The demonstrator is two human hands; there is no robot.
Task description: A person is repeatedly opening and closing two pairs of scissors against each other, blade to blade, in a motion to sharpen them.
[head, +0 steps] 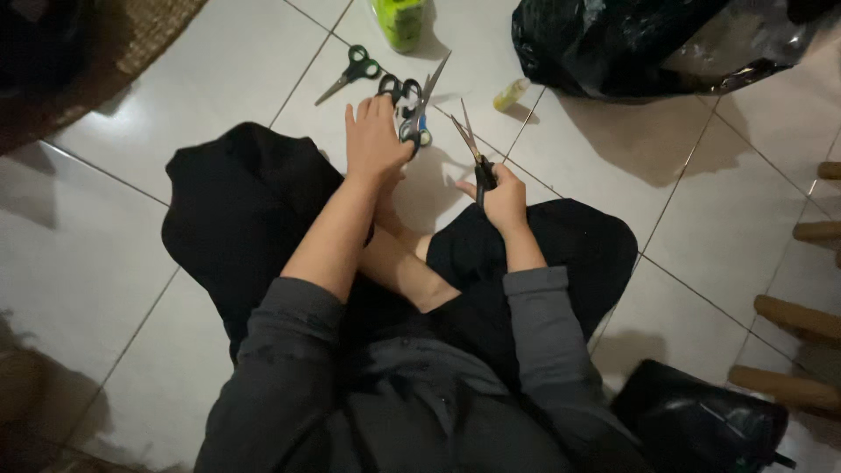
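Scissors in the right hand: black-handled steel scissors (476, 153), blades parted in a narrow V and tips pointing away from the body, just right of the pile of scissors on the floor.
Right hand (504, 200): clenched around the black handles, over the right knee.
Left hand (375, 136): palm down on the pile, fingers spread over a blue-handled pair of scissors (418, 118); whether it has closed on a pair, I cannot tell.
Pile: black loops and a long blade show beyond the fingertips; a green-handled pair of scissors (353, 73) lies apart, up and left of the pile.
Around the pile: white tiled floor (219, 79) beneath, a green translucent container (399, 19) beyond, a small yellow tube (511, 93) to the right, a black plastic bag (639, 44) further right.
Doing it well: keep the parted blades aimed away from the reaching arm; lift a pair from the pile by its handles, not its blades.
Risk: the open tips sit near the left wrist.
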